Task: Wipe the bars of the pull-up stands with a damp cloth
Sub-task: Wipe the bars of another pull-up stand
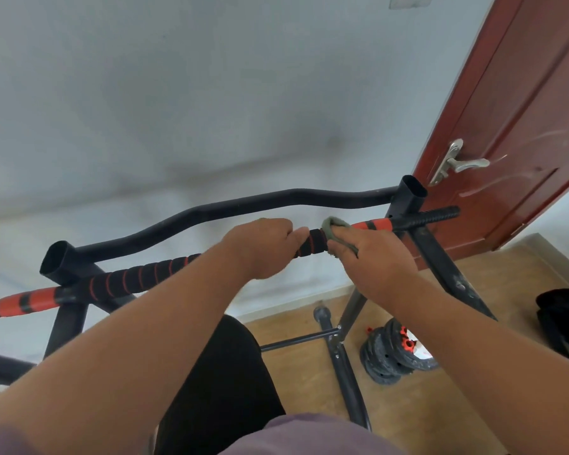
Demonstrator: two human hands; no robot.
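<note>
Black foam with red spiral stripes covers the bar [145, 279] in front of you, which runs from lower left to upper right across the view. Your left hand [263, 246] grips this bar near its middle, fingers curled over the top and thumb pointing right along the foam. Your right hand [375, 257] sits just beside it, to the right, with a short stretch of black foam showing between the two. That hand presses a grey-green cloth [337, 229] against the bar, fingers wrapped over the fabric, and the cloth bunches up around the bar above your knuckles. Past the cloth the bar turns to a red grip [373, 224], then ends in a ribbed black tip [440, 213].

Behind this bar, a plain black curved bar [243, 206] spans between two open-topped black posts [413, 192], one at the left and one at the right. Slanted black legs [440, 257] drop from the right post to a wooden floor [309, 372].

On the floor, right of the frame's base, lies a stack of dark weight plates [388, 356] with red collars. A black bag [564, 320] sits at the far right edge. A red-brown door [523, 110] with a silver handle [457, 162] stands behind the right post, and a pale wall [178, 93] fills the rest of the background. Your black trousers [224, 372] show between your forearms.
</note>
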